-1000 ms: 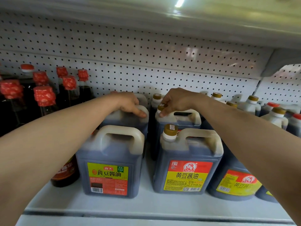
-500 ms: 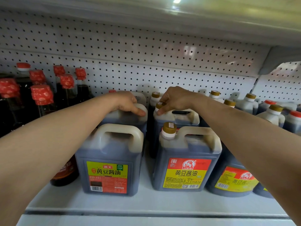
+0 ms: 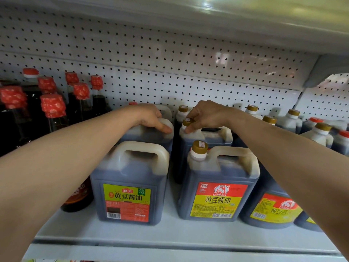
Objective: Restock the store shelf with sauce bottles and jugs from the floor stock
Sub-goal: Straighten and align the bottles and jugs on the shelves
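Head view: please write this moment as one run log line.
left hand grips handle of rear dark sauce jug | right hand pinches gold cap of neighbouring rear jug | white shelf

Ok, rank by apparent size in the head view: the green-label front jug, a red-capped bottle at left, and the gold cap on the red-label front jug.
1. Green-label front jug, clearly largest.
2. Red-capped bottle, partly hidden by the arm.
3. Gold cap, smallest.
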{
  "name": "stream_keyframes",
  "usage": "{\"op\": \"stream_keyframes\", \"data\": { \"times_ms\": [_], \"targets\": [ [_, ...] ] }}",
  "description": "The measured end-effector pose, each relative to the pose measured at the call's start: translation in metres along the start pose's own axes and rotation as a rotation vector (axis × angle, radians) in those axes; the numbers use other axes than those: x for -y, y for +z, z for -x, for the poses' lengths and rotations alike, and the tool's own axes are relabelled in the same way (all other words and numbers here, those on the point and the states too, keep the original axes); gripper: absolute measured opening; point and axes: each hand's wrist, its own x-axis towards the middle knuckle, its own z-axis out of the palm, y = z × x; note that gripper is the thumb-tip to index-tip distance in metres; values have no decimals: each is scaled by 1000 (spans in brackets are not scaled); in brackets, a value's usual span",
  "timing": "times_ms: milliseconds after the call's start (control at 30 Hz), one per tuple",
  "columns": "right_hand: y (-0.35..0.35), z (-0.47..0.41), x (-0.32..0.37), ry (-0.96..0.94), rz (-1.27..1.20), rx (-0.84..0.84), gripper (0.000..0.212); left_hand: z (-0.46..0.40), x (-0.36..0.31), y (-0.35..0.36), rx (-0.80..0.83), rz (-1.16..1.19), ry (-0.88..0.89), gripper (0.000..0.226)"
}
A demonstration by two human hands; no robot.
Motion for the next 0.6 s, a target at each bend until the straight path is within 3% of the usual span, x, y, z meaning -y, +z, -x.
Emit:
{"op": "stream_keyframes", "data": {
  "times_ms": [433,600],
  "targets": [
    [3,-4,0,13,18,-42,43,3,-2,0,16,22,7,44],
    [3,4,6,39,43,-26,62,6,-2,2,-9,72,0,46]
  ]
}}
